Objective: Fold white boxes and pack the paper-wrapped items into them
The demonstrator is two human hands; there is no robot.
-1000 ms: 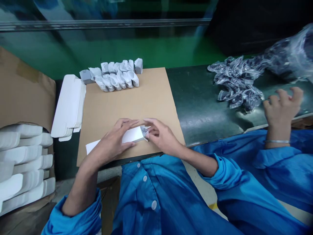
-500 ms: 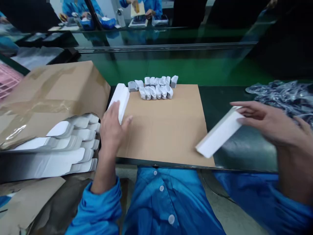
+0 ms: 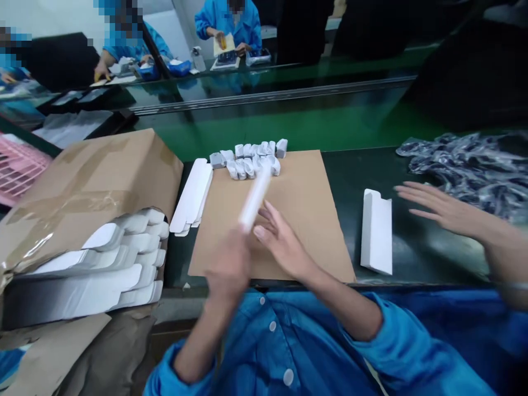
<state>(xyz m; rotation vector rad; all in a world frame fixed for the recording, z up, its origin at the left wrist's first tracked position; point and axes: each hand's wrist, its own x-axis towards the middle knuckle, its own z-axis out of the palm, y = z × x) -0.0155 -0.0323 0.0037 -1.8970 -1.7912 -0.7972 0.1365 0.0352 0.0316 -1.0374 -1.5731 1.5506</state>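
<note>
My left hand (image 3: pixel 229 267), smeared by motion, is closed around the lower end of a narrow white carton (image 3: pixel 256 199), which is tilted up and blurred. Close beside it, my right hand (image 3: pixel 284 245) has its thumb and fingers apart; whether a fingertip touches the carton I cannot tell. Beneath both hands lies a brown cardboard sheet (image 3: pixel 305 192). Small grey and white wrapped pieces (image 3: pixel 243 168) stand in two rows along its far edge. Flat white cartons (image 3: pixel 192 198) are stacked at its left side.
A large brown box (image 3: pixel 136 170) at left holds several folded white cartons (image 3: pixel 140 247). At right, a formed white box (image 3: pixel 376 234) stands near a co-worker's open hand (image 3: pixel 445 212). Clear plastic bags (image 3: pixel 462 168) are heaped behind. Other people work across the green bench (image 3: pixel 330 129).
My left hand has moved right from the flat stack with a carton in it. The white box held tilted at right now stands on the bench, released. The view has shifted slightly.
</note>
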